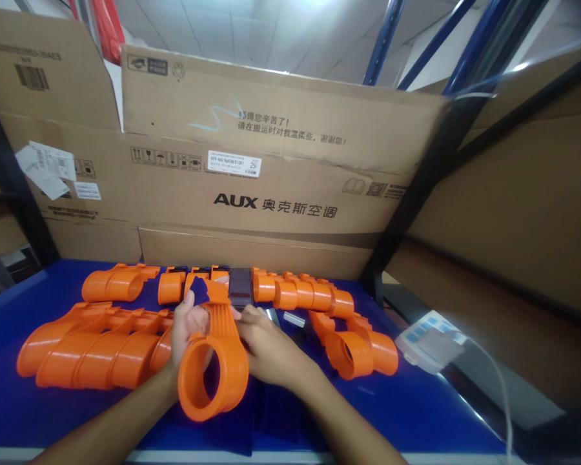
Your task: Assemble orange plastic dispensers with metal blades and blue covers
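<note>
An orange plastic part [226,325] with a wide open ring at its near end and a ribbed neck hangs between my hands, above the blue tabletop. My left hand [188,323] is closed around its left side, fingers up by the neck. On the other side my right hand [261,345] has its fingers curled in against the neck, with the fingertips partly hidden. A dark blue piece [201,290] shows at the part's far end; whether it is attached I cannot tell. Similar orange parts [94,358] lie in a row left of my left hand.
More orange parts [314,296] line the back, beside a dark rectangular box [241,286]. Two others [351,355] rest at the right. A white power strip [430,339] with a cable sits on the right edge. Cardboard [271,174] walls the back of the blue table [10,413].
</note>
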Demonstrator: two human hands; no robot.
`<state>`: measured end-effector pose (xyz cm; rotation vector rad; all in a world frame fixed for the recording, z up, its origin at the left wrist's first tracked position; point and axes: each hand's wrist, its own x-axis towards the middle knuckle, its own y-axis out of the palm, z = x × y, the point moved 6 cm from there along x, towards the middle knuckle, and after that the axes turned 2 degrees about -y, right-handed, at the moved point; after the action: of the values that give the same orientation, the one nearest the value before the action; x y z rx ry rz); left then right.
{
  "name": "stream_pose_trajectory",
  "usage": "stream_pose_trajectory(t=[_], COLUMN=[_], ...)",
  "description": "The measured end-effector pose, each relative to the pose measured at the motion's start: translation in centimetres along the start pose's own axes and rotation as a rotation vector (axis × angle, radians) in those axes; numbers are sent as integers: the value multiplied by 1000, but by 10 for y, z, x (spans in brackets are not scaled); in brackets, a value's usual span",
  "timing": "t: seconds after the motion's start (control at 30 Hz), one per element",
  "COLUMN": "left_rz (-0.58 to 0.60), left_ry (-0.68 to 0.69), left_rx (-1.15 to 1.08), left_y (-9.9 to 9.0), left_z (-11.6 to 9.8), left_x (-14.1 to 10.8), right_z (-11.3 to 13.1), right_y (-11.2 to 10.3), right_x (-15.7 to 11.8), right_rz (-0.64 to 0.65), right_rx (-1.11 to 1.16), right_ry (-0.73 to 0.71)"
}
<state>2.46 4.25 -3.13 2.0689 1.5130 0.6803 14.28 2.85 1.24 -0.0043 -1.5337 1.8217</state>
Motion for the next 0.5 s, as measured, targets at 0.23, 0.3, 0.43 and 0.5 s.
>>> stream_pose_trajectory(t=[0.23,0.3,0.43,0.5], left_rz=[9,12,-21,-48], left_ry=[66,62,114,114], left_rx=[-79,-73,-98,-123], left_y=[4,8,15,16], left_z=[-9,-8,-7,-5], left_x=[-2,-2,1,3], right_z=[-19,-25,-41,-48], right_y=[-14,-22,-38,-43], right_x=[-4,-8,-19,-24], right_rz=[-282,-375,-582,-679], right_rx=[101,139,292,420], right_ry=[213,261,350,371])
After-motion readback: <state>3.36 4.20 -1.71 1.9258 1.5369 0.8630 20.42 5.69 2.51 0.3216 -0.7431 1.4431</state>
